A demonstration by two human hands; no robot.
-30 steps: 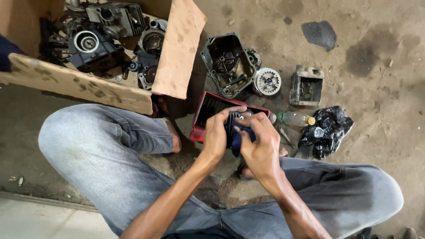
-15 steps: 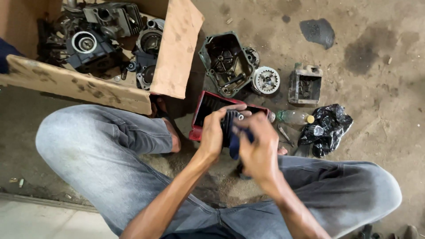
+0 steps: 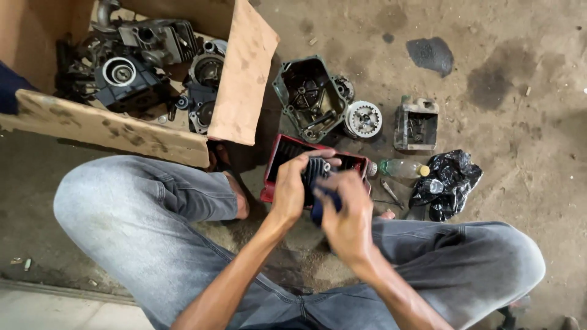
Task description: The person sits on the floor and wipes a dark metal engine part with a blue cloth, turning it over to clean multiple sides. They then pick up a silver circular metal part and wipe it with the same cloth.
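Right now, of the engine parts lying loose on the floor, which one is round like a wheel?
The round toothed part, pale metal, lying just right of the dark open casing. The casing and the boxy grey housing farther right are angular, hollow shells.

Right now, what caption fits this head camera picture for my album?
Both hands, left hand and right hand, grip a dark finned engine part over a red tray, beside a cardboard box of engine parts.

Engine parts (image 3: 131,64) lie in the cardboard box (image 3: 241,79); right of it, an engine cover (image 3: 304,96), then a gear (image 3: 362,118).
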